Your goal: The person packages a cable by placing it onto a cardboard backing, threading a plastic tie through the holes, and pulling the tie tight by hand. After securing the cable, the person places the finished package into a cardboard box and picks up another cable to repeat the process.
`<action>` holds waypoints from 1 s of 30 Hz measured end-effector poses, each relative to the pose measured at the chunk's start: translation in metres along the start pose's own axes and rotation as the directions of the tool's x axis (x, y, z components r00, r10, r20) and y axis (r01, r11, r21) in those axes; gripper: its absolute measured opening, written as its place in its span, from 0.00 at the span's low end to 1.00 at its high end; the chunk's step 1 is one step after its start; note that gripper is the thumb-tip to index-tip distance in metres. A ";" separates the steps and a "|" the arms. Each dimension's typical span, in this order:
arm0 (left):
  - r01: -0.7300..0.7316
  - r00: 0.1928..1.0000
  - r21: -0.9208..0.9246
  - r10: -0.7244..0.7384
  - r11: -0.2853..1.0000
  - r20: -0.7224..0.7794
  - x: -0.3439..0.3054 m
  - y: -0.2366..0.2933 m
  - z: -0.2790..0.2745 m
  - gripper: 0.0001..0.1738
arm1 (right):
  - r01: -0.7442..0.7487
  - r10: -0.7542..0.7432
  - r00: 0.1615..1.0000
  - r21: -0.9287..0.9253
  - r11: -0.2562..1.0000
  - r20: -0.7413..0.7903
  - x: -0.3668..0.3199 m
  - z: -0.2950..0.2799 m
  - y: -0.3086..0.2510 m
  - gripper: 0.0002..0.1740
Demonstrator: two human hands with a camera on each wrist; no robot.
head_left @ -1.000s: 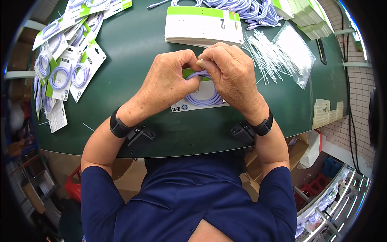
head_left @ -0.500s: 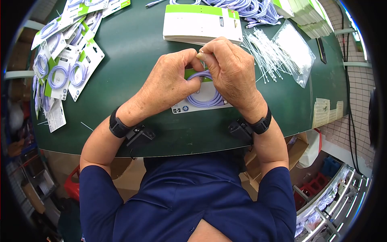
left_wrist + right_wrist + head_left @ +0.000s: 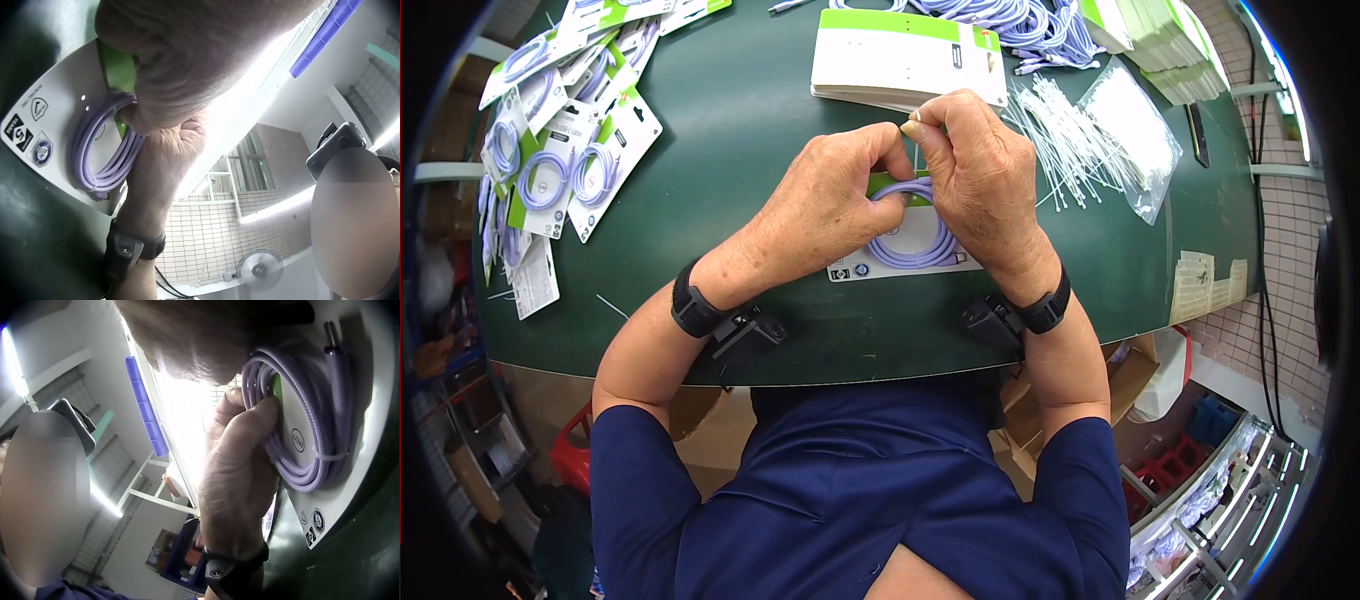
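In the head view, a lilac coiled cable [image 3: 943,245] lies against a white and green backing card [image 3: 892,271] near the table's front middle. My left hand [image 3: 832,195] grips the coil at its left side, the thumb laid over the strands. A thin white cable tie [image 3: 916,158] stands up from the coil's top, its end pinched between thumb and forefinger of my right hand [image 3: 985,175]. The right wrist view shows the cable's metal plug [image 3: 331,332] and a small tie round the coil's lower part. My left fingers behind the card are hidden.
Carded cables [image 3: 545,185] lie heaped at the left. A stack of blank cards [image 3: 895,60] sits behind my hands. Loose cable ties [image 3: 1060,140] and a plastic bag [image 3: 1140,140] of them are at the right. Bundled cables [image 3: 1030,30] and more stacked cards [image 3: 1170,50] lie at the back.
My right hand's fingertips have risen slightly away from the coil, and more of the white tie shows between the hands. The left hand keeps its hold on the coil.
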State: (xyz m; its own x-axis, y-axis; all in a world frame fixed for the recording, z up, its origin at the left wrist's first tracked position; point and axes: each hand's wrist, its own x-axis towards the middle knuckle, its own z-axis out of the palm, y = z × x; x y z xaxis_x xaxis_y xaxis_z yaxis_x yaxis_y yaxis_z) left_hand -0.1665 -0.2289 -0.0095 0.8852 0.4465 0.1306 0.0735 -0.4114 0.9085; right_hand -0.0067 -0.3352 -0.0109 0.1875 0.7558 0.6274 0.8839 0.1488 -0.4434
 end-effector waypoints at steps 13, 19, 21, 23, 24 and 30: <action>0.007 1.000 -0.001 -0.007 1.000 0.024 0.001 0.001 -0.002 0.09 | -0.073 0.070 0.997 0.105 0.992 0.031 0.000 -0.003 -0.002 0.05; -0.041 0.999 -0.037 0.040 0.998 -0.021 0.002 -0.001 -0.006 0.09 | 0.028 -0.034 0.998 0.114 0.993 0.049 0.007 -0.016 0.000 0.09; -0.033 0.999 -0.028 0.033 0.999 -0.023 0.003 0.000 -0.010 0.09 | 0.115 -0.117 0.990 0.035 0.993 0.078 0.009 -0.023 -0.003 0.13; -0.006 1.000 -0.012 0.006 1.000 -0.006 0.003 0.003 -0.014 0.09 | 0.092 -0.100 0.988 0.071 0.993 0.116 0.008 -0.029 -0.010 0.13; -0.007 1.000 -0.012 0.007 1.000 -0.014 0.003 0.003 -0.015 0.09 | 0.059 -0.075 0.986 0.105 0.993 0.152 0.007 -0.031 -0.014 0.14; 0.028 0.999 -0.068 -0.030 0.997 -0.031 0.005 0.001 -0.014 0.10 | -0.166 0.058 0.932 0.278 0.946 0.357 0.005 -0.041 -0.021 0.14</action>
State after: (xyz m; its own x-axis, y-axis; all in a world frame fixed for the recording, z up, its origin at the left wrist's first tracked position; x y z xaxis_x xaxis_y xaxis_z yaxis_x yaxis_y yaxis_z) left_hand -0.1689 -0.2160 -0.0024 0.8681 0.4827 0.1156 0.0666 -0.3440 0.9366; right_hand -0.0070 -0.3608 0.0281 0.0732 0.9411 0.3301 0.6859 0.1928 -0.7017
